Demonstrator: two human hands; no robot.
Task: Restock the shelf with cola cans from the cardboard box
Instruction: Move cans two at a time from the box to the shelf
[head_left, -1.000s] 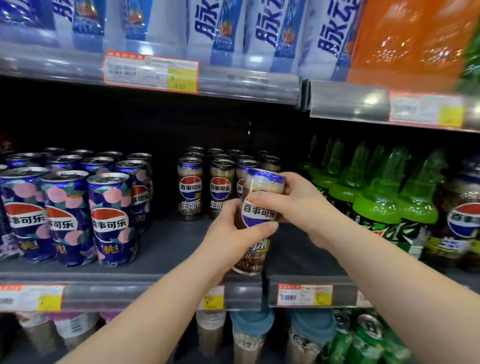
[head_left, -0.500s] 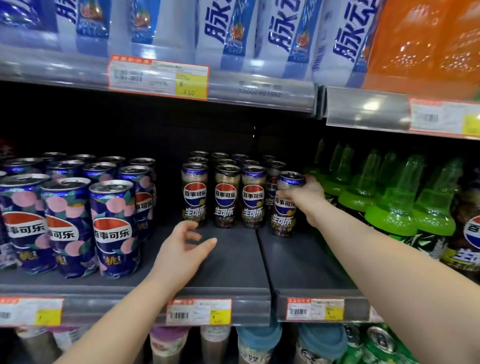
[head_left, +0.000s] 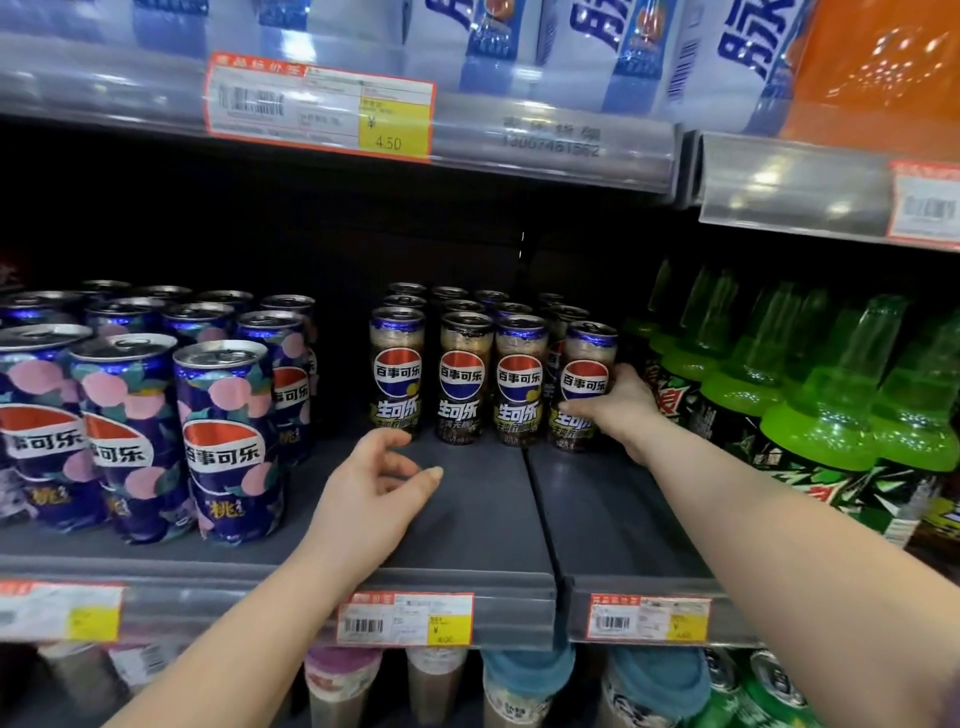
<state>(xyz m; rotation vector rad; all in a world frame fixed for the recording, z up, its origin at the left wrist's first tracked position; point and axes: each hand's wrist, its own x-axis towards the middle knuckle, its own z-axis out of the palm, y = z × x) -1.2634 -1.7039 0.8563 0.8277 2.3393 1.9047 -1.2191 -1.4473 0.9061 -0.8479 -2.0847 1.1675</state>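
Head: four front cans (head_left: 466, 384), rear uncertain.

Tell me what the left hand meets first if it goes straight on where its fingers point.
Probably the leftmost front brown cola can: the left hand, loosely curled, points at it across bare shelf. Depth unclear.

Cola cans (head_left: 462, 379) stood in rows mid-shelf, well back. Right hand (head_left: 623, 410) held the end can (head_left: 587, 384), front row, far right. Other cans (head_left: 228, 441) sat left, nearer the shelf (head_left: 467, 519) edge; bottles (head_left: 821, 415) right. Left hand (head_left: 374, 493) hung before the rows.
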